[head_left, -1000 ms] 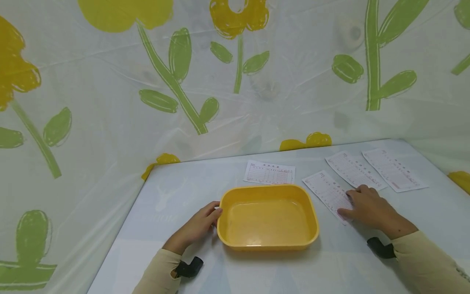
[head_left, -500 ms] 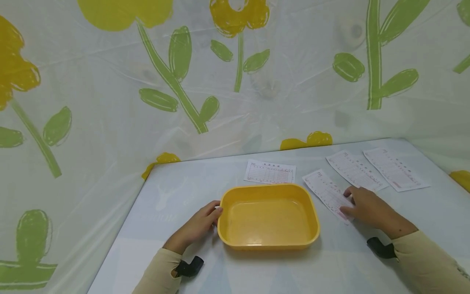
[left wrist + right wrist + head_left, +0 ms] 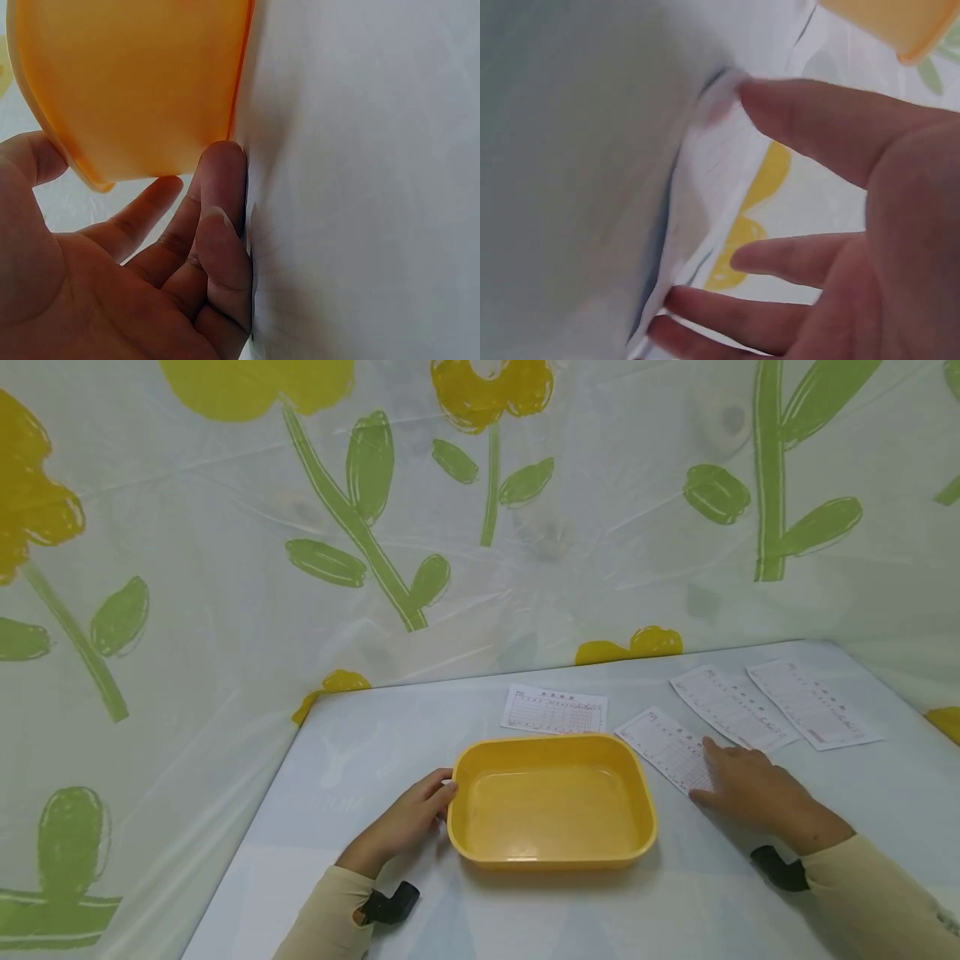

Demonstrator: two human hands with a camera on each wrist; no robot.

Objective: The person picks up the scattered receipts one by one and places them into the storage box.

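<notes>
A yellow plastic tray (image 3: 555, 863) stands upright on the table with nothing in it. My left hand (image 3: 408, 814) holds its left end; in the left wrist view the thumb lies on the tray's rim (image 3: 52, 127) and fingertips meet the outer wall low down. To the tray's right, my right hand (image 3: 757, 789) touches a printed paper slip (image 3: 663, 743), covering its near right end. The right wrist view has the thumb and fingers spread at opposite edges of the slip (image 3: 712, 165), which bulges up a little from the table.
Two more printed slips (image 3: 731, 706) (image 3: 813, 703) lie at the back right of the table. Another slip (image 3: 555, 708) lies just behind the tray. A flower-patterned sheet (image 3: 525, 593) hangs along the table's back edge.
The right hand's fingers have spread from a closer bend, and the slip under them has shifted slightly left. The left hand and the tray stay in place.
</notes>
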